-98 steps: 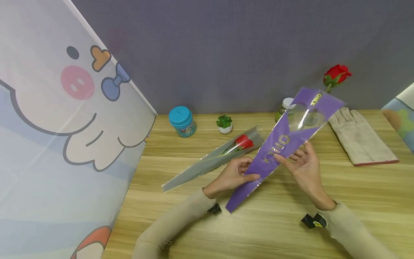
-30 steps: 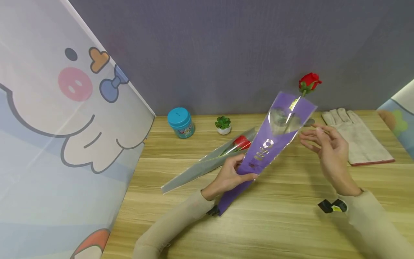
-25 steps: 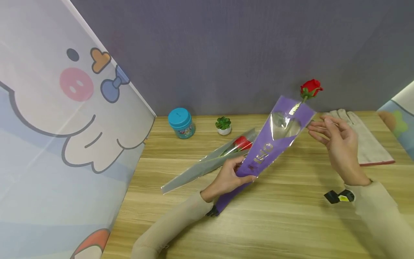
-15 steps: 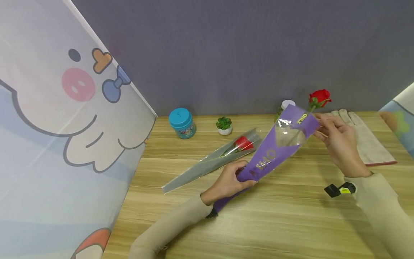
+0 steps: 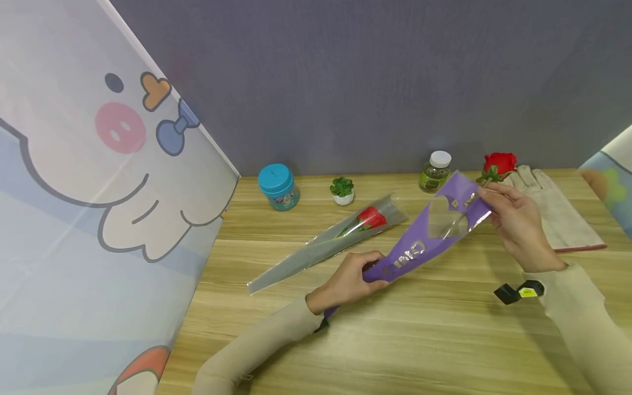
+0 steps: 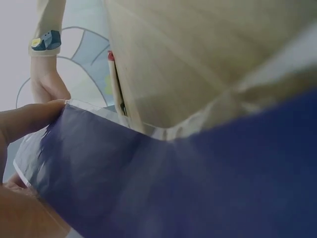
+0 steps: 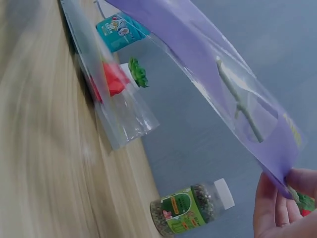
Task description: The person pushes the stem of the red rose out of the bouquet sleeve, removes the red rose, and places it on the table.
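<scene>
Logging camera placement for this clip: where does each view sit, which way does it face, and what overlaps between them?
Head: worn on the head, looks forward and down at the wooden table; shows both sleeves, the left hand gripping the purple sleeve, and the right hand at its open end beside the red rose.
Left wrist: sits under the left hand, looks along the purple sleeve; a thumb and the far wrist show.
Right wrist: looks past the fingertips toward the back wall.
Shared: head and right wrist both show the seed bottle, the wrapped rose and the purple sleeve.
</scene>
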### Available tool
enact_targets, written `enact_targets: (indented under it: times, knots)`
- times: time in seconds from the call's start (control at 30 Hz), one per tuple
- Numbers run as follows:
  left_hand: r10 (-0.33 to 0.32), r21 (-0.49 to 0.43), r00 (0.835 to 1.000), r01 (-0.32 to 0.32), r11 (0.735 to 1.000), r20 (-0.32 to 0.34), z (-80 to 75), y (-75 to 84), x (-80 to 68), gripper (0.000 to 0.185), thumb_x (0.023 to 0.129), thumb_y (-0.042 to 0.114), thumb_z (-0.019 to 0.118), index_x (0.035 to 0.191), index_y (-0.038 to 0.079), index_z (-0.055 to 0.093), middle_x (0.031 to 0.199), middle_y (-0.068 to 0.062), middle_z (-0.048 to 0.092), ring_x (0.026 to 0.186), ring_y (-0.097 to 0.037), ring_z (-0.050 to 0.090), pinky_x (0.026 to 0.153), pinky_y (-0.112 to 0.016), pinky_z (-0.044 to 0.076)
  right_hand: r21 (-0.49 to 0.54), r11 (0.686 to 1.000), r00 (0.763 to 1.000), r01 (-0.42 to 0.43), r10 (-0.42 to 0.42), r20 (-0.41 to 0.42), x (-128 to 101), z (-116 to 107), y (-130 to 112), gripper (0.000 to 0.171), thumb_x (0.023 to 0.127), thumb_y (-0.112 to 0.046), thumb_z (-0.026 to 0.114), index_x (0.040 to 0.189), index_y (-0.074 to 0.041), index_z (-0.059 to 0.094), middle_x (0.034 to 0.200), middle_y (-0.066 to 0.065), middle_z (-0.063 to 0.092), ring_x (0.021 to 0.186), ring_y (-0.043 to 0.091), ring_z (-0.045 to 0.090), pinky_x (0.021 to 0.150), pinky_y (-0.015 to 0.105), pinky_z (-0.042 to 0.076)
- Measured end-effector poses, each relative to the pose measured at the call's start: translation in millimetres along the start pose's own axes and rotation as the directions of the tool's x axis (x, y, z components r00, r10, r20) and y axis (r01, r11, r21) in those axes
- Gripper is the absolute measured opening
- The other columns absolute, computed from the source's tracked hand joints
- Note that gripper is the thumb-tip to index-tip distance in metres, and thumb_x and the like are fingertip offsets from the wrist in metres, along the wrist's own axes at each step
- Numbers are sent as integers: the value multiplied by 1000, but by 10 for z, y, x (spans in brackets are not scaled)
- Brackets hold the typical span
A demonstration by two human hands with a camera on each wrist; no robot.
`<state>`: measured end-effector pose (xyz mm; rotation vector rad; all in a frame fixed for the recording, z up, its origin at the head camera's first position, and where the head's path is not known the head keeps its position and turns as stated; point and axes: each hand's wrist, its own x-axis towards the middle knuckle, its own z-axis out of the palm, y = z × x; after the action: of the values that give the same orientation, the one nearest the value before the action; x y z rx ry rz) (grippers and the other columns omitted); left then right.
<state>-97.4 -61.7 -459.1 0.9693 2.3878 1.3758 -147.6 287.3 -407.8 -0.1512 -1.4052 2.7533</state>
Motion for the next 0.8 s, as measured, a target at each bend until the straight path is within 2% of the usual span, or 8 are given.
enact_targets:
  times: [0.23,0.4,0.5,0.63,0.8]
  knots:
    - [-30,-89,1000,29,996,-8,-1,-44,14,26,94,8,77,118,4,69,107,-12,77,89,0,67,78,-16,58,-5,999,999,34,-34,-34,15,-43,28,18,95,10,67,108,-2,71,94,3,81,82,9,74,68,20,59]
    - [-23,-79,998,19,997,-51,-13,-59,3,26,98,9,72,122,5,67,112,-12,77,100,-10,72,83,-16,58,-40,995,990,87,-91,-107,9,-43,30,20,93,9,70,108,-4,72,90,2,81,81,8,75,67,19,60]
    - [-40,-98,997,33,995,-71,-22,-73,-8,26,98,7,71,124,6,64,112,-13,77,103,-15,73,86,-18,58,-30,992,985,125,-128,-119,0,-42,31,22,94,8,69,112,-4,69,91,4,82,80,11,77,68,20,61]
    - [-65,-121,995,55,991,-79,-44,-89,-30,27,99,7,70,124,7,62,109,-12,77,101,-13,74,89,-19,58,1,985,978,174,-173,-120,4,-34,36,24,95,10,65,115,-2,64,91,9,82,76,15,77,69,22,63]
    - [-66,-137,996,56,989,-68,-79,-126,-54,27,98,7,71,123,6,62,104,-13,78,94,-5,70,86,-19,57,-26,975,968,219,-220,-123,15,-37,26,27,96,8,66,119,-2,58,89,11,81,71,18,77,65,26,63]
